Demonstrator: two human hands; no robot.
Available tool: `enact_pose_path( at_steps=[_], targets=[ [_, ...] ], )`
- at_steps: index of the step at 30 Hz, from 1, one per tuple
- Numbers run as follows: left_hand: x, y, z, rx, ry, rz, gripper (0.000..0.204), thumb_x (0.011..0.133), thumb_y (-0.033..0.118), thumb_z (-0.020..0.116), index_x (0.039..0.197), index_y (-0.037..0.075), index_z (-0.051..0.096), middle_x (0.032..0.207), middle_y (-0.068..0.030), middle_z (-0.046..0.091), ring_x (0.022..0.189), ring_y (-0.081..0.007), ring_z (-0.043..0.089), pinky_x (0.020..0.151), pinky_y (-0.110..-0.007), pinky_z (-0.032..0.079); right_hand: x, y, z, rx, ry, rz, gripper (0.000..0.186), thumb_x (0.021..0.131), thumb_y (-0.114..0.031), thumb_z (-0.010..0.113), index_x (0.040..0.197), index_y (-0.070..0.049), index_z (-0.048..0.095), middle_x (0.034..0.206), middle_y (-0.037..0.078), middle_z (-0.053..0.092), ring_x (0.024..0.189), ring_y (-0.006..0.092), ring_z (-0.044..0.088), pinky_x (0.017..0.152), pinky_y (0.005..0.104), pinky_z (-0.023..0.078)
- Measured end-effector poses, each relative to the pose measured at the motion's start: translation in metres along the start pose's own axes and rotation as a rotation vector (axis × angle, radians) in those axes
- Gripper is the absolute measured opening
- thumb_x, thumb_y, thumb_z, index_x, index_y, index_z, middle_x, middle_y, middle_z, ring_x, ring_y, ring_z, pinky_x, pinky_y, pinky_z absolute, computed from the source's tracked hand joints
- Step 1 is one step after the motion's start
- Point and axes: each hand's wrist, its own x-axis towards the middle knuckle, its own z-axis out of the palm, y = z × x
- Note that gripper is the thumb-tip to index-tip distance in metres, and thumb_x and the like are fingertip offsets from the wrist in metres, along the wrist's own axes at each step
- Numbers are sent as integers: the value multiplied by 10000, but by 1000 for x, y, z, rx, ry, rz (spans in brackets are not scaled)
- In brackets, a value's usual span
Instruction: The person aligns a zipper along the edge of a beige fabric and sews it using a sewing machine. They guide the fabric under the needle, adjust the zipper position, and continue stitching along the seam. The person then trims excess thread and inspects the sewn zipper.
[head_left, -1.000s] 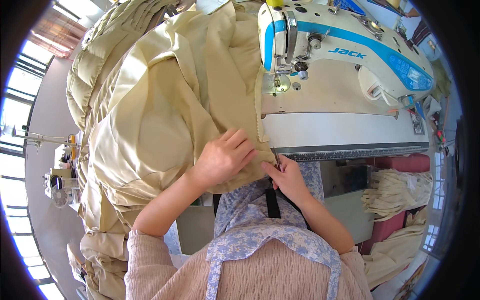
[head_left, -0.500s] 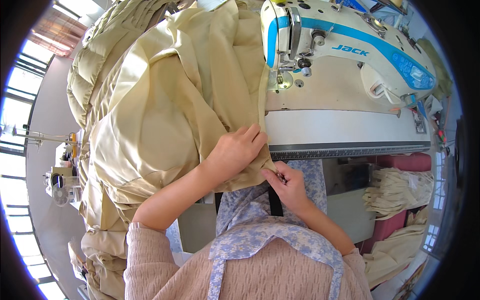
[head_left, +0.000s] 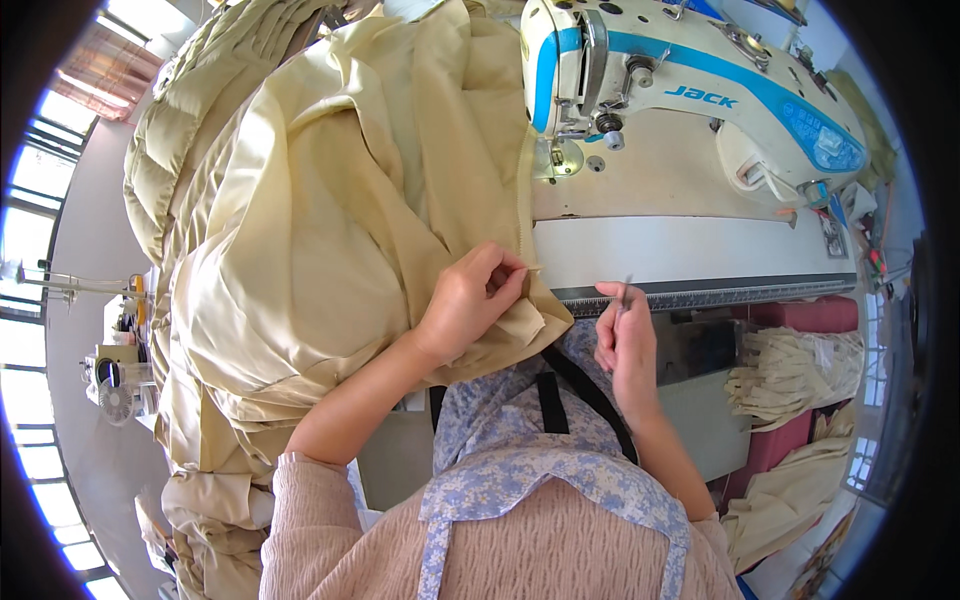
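Note:
A large beige satin garment point(head_left: 330, 220) lies over the left of the sewing table, with a zipper tape point(head_left: 526, 190) along its right edge. My left hand point(head_left: 470, 300) is closed, pinching the end of that tape between thumb and fingertips above the garment's corner. Apart from the cloth, to the right, my right hand point(head_left: 628, 345) is raised in front of the table edge. Its fingers are curled round a small pointed metal tool point(head_left: 627, 290), mostly hidden by the hand, so its exact kind is unclear. The garment's lower corner point(head_left: 550, 318) hangs over the table's front edge.
A white and blue sewing machine point(head_left: 690, 75) stands at the back right, its presser foot near the zipper edge. A ruler strip point(head_left: 720, 295) runs along the table's front. Bundled beige pieces point(head_left: 795, 380) lie at right; a quilted beige pile point(head_left: 170, 150) is at far left.
My right hand has moved right and up, away from the garment's corner, with the metal tool in it. My left hand has shifted slightly and now pinches the tape's end.

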Motion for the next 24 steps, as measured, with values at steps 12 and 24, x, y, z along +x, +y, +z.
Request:
enact_pose_path(
  at_steps=[12,24],
  targets=[
    [-2,3,-2,-274,-31,-163,98,1004,59,673,1050,-23,644,862,-43,698,772,-66,655,700,-239,547,4,19,56,508,-370,553,592,1099,-602,333,1060,-61,570,680,-59,396,517,50,330,526,238,311],
    [-3,3,-4,-288,-33,-168,100,997,71,685,1038,-8,641,862,-22,686,774,-49,637,698,-228,531,4,26,59,530,-362,523,564,1103,-586,351,1048,-73,578,668,-63,384,514,49,334,524,237,315]
  ],
)
